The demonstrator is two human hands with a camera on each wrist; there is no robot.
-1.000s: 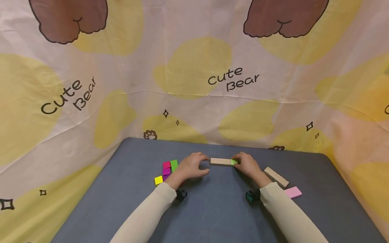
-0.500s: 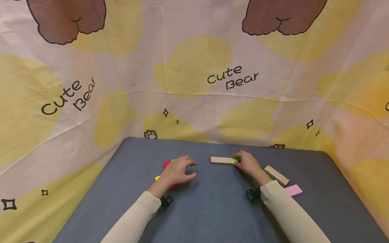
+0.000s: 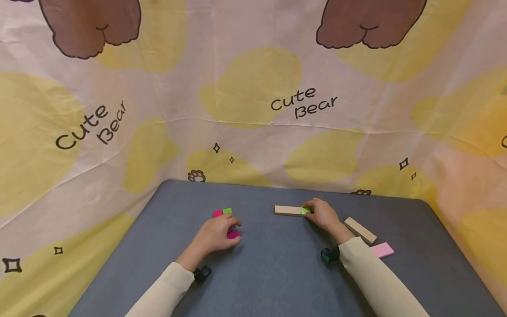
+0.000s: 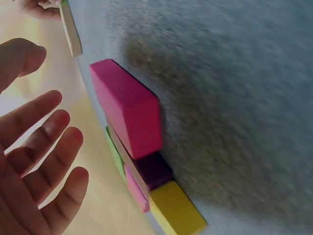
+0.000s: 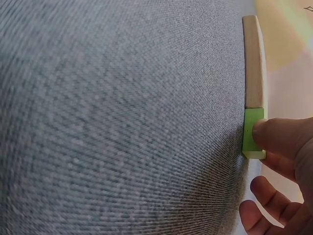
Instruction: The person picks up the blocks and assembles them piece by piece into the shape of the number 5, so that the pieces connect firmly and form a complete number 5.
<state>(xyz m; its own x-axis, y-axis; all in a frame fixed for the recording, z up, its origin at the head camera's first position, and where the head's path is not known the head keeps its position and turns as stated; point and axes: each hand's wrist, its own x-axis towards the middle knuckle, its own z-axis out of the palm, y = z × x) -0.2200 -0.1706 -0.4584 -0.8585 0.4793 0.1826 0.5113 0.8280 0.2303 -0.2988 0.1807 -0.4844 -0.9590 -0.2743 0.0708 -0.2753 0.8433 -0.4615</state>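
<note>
My right hand point(image 3: 323, 215) pinches a small green block point(image 5: 253, 128) between thumb and fingers at the far middle of the table. The block sits end to end with a long plain wooden block point(image 3: 287, 211). Above a cluster of coloured blocks on the left hovers my left hand point(image 3: 214, 233), fingers spread and holding nothing. A magenta block point(image 4: 128, 105) lies closest to that hand. Behind it in the left wrist view are a dark purple block point(image 4: 154, 170), a yellow block point(image 4: 177, 208), a pink block point(image 4: 136, 188) and a green block point(image 4: 115, 152). In the head view the hand hides part of this cluster.
A second plain wooden block point(image 3: 360, 230) lies slanted beside the right forearm. Next to it is a light pink block point(image 3: 382, 250), partly behind the sleeve. A printed cloth point(image 3: 253, 101) hangs around the back and sides of the grey table point(image 3: 269, 281).
My left hand has moved away from the wooden block, leftward and nearer to me, over the coloured blocks. The right hand stays at the green block.
</note>
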